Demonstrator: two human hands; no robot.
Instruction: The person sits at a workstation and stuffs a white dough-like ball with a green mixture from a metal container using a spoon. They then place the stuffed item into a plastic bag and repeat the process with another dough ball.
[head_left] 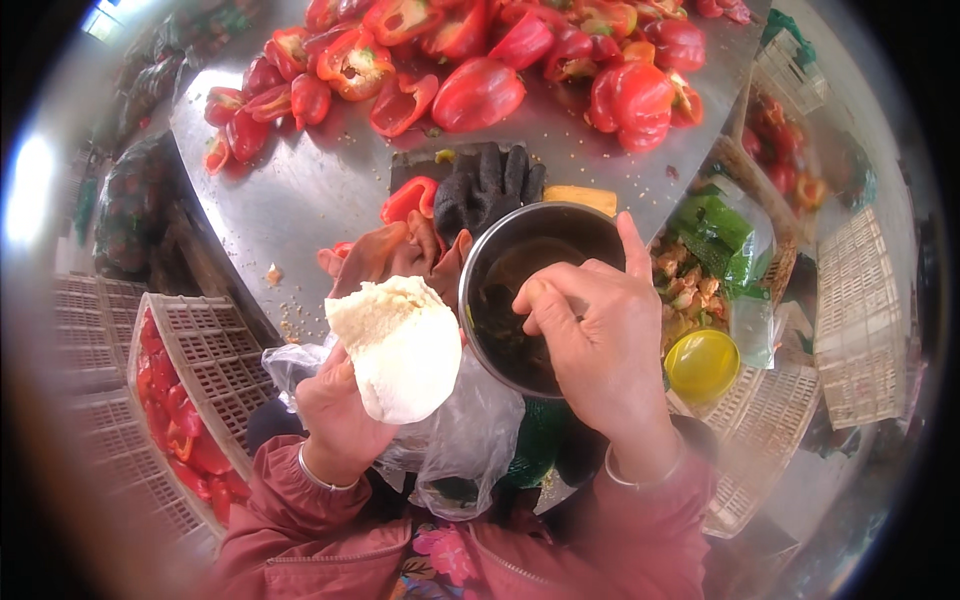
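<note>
My left hand (342, 400) grips a torn piece of white bread (390, 350), pale and soft-looking. To its right, my right hand (590, 340) is over a steel bowl (482, 265) of dark contents, thumb and fingertips drawn together inside the rim, little finger raised; what they hold, if anything, is hidden. Beyond the bread lie brown-red rubber gloves (380, 260). Behind the bowl are a black glove (480, 190) and a red pepper piece (405, 200). A crumpled clear plastic bag (460, 450) hangs below the bread.
Many red peppers (480, 95) cover the far part of the steel table (240, 200). Plastic crates (210, 350) with pepper pieces (170, 400) stand at the left. At the right are more crates (855, 310), green waste (715, 220) and a yellow lid (700, 365).
</note>
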